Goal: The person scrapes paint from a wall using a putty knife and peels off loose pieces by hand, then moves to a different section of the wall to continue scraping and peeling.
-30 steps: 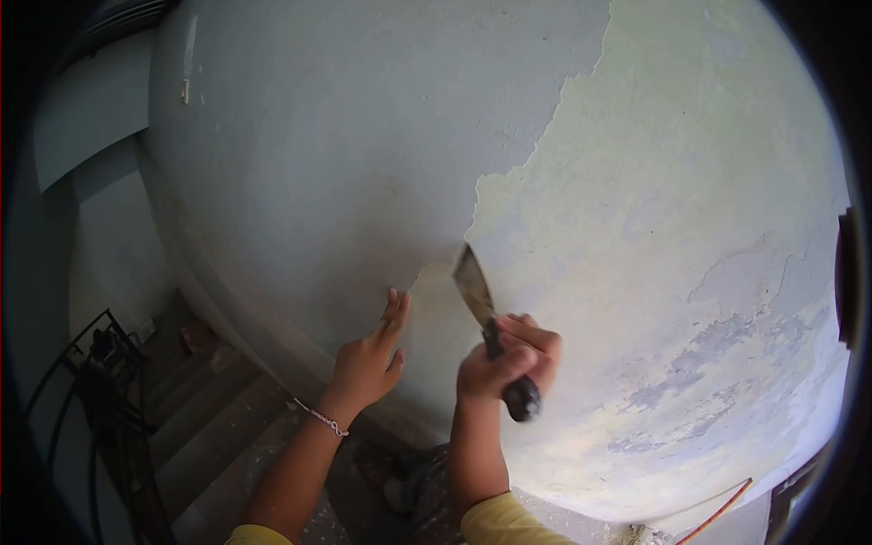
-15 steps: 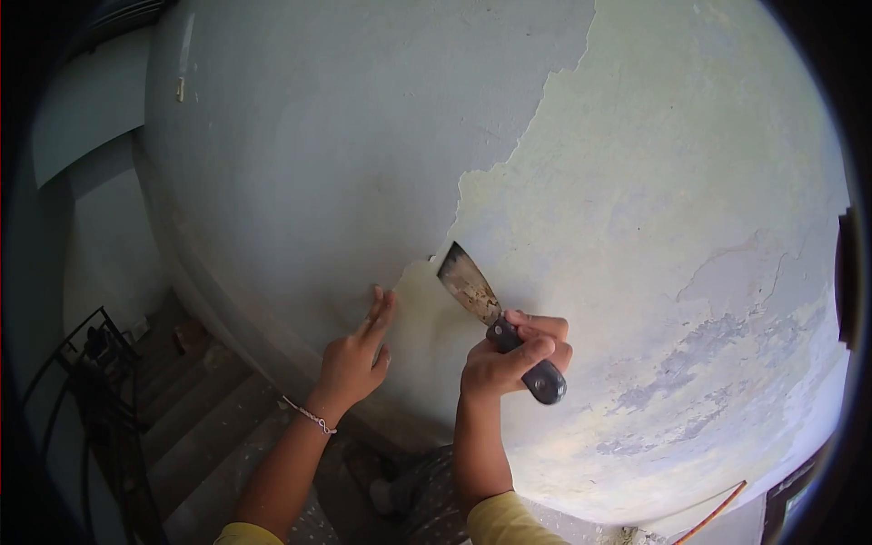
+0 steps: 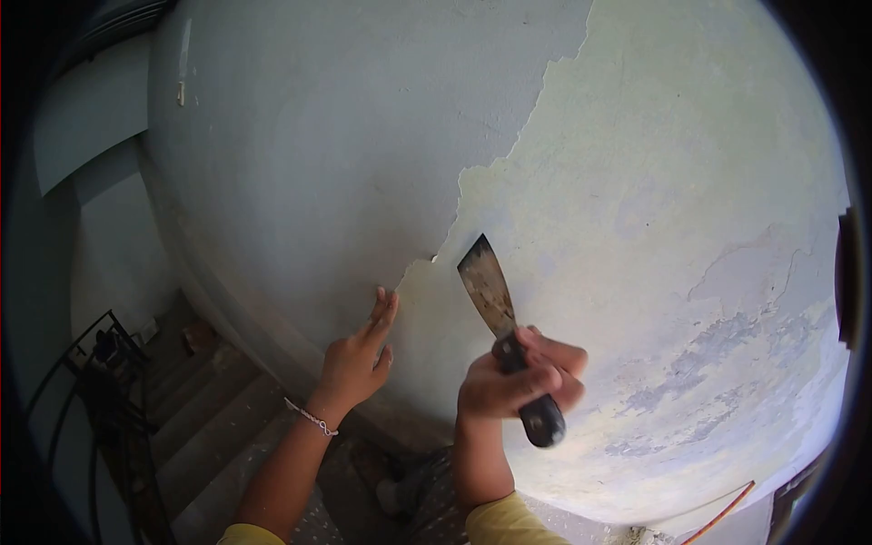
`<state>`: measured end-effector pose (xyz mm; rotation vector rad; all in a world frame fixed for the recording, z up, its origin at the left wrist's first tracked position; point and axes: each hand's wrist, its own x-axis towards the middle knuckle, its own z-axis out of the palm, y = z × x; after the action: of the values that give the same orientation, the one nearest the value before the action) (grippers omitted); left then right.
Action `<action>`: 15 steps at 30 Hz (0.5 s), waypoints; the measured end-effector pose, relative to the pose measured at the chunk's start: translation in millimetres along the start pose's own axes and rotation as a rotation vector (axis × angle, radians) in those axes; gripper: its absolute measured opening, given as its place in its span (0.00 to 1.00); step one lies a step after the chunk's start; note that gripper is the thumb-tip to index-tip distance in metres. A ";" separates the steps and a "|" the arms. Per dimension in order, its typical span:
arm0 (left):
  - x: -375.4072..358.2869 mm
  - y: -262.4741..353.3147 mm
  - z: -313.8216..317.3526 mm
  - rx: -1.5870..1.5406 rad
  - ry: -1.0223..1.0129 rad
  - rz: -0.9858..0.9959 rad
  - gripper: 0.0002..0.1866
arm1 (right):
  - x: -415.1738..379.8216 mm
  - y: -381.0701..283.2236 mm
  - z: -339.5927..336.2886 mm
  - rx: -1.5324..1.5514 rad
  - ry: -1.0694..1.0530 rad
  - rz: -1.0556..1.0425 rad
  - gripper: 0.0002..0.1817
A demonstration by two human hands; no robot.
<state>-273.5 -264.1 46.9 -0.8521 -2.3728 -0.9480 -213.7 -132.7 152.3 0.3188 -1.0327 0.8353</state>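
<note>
My right hand (image 3: 522,374) is wrapped round the black handle of a putty knife (image 3: 488,289). The worn, stained blade points up and to the left, in front of the bared part of the wall, a little right of the ragged paint edge (image 3: 434,259). My left hand (image 3: 357,356) has its fingers stretched out, with the fingertips at the wall by the lower end of that edge. Grey paint (image 3: 318,154) covers the wall on the left; a pale greenish layer (image 3: 654,154) shows on the right.
Stairs (image 3: 213,400) go down at the lower left beside a dark metal railing (image 3: 100,363). Rough flaked patches (image 3: 690,363) mark the wall at the right. An orange rod-like thing (image 3: 722,510) lies at the lower right.
My right hand has drawn the putty knife to the right and turned it more upright, so the blade is farther from the paint edge. My left hand has hardly moved.
</note>
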 end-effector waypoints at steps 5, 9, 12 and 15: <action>-2.8 2.5 1.7 -0.075 -0.036 -0.038 0.49 | -3.6 19.5 -3.8 -0.104 -0.184 0.075 0.20; -1.9 -0.2 1.9 -0.009 -0.006 0.002 0.49 | 5.1 -4.2 -4.3 0.063 0.025 0.042 0.20; -3.6 3.0 3.8 0.000 -0.020 0.005 0.49 | -7.9 20.6 2.8 0.012 -0.082 0.000 0.20; 0.7 6.6 0.1 -0.073 -0.063 -0.050 0.50 | -2.6 16.1 -3.5 -0.121 -0.243 0.104 0.20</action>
<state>-269.5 -260.0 50.2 -0.8657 -2.4367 -1.0476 -224.1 -121.2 146.1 0.2699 -1.3306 0.8374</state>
